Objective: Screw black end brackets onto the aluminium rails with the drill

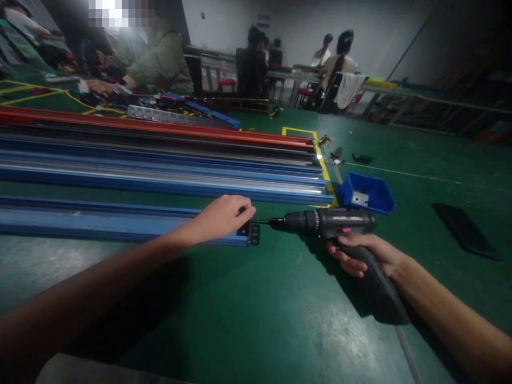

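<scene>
My right hand (pixel 360 253) grips a black cordless drill (pixel 336 221) by its handle. Its long bit points left, the tip at a black slotted bracket (pixel 254 234) on the end of a blue metal rail (pixel 120 224). Over that rail end lies my left hand (pixel 226 216), fingers curled down at the bracket beside the bit's tip. Whatever those fingers pinch is hidden beneath them. The rail rests flat on the green floor.
Beyond lie several blue rails (pixel 180 176), dark ones and an orange rail (pixel 160 125). A blue bin (pixel 368 192) holds a small pale metal part. A flat black piece (pixel 466 229) lies at right. One person (pixel 160 58) works across the rails; others sit farther back.
</scene>
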`<act>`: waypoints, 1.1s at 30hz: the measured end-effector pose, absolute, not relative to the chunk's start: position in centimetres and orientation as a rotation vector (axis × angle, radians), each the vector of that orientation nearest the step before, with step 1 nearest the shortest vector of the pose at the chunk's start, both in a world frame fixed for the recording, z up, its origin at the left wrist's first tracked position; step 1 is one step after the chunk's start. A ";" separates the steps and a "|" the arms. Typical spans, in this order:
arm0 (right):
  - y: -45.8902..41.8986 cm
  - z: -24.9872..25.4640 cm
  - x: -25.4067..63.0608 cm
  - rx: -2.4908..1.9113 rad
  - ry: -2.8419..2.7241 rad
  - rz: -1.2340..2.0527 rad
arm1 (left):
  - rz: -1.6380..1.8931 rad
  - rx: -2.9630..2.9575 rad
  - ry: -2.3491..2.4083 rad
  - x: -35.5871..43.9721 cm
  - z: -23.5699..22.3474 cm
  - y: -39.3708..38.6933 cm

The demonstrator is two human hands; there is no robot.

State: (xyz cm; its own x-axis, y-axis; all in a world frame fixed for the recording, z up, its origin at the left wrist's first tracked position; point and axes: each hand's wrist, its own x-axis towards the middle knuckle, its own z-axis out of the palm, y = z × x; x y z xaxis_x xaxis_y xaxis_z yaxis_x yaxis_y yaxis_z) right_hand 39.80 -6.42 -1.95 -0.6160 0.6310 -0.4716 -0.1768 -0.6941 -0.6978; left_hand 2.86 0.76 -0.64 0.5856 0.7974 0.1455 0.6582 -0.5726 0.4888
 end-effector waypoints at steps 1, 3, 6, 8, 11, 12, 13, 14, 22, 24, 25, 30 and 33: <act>-6.4 -2.0 39.8 -1.005 -0.849 2.308 | 0.500 2.433 1.173 2.9 -0.6 0.8; -6.4 -2.0 39.9 -1.005 -0.852 2.306 | 0.505 2.434 1.172 2.9 -0.6 0.7; -6.4 -2.0 39.9 -1.006 -0.849 2.306 | 0.519 2.433 1.168 2.8 -0.7 0.7; -6.4 -2.0 39.8 -1.007 -0.837 2.308 | 0.520 2.429 1.168 2.9 -0.7 0.7; -6.4 -2.0 39.8 -0.990 -0.830 2.323 | 0.509 2.424 1.172 2.9 -0.6 0.7; -6.4 -2.0 39.8 -0.983 -0.833 2.325 | 0.507 2.424 1.175 2.9 -0.6 0.7; -6.4 -2.0 39.8 -0.977 -0.837 2.326 | 0.505 2.423 1.177 2.9 -0.5 0.7; -6.3 -2.0 39.8 -0.972 -0.842 2.325 | 0.504 2.421 1.180 2.9 -0.5 0.7; -6.4 -2.1 39.8 -0.958 -0.838 2.321 | 0.501 2.427 1.181 2.9 -0.6 0.7; -6.4 -2.2 39.8 -0.961 -0.834 2.318 | 0.500 2.428 1.183 2.9 -0.6 0.8; -6.4 -2.2 39.8 -0.963 -0.834 2.319 | 0.499 2.427 1.188 2.9 -0.6 0.7; -6.5 -2.4 39.9 -0.972 -0.852 2.306 | 0.497 2.426 1.190 2.9 -0.5 0.6; -6.5 -2.3 39.9 -0.972 -0.862 2.306 | 0.497 2.434 1.183 2.8 -0.6 0.6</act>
State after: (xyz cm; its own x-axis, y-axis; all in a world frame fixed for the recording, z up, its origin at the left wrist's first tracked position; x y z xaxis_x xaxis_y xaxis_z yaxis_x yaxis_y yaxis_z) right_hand 39.88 -6.45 -2.32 -0.6268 0.6384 -0.4468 -0.1891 -0.6809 -0.7076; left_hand 2.83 0.59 -0.55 0.5812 0.8008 0.1444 0.6636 -0.5691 0.4855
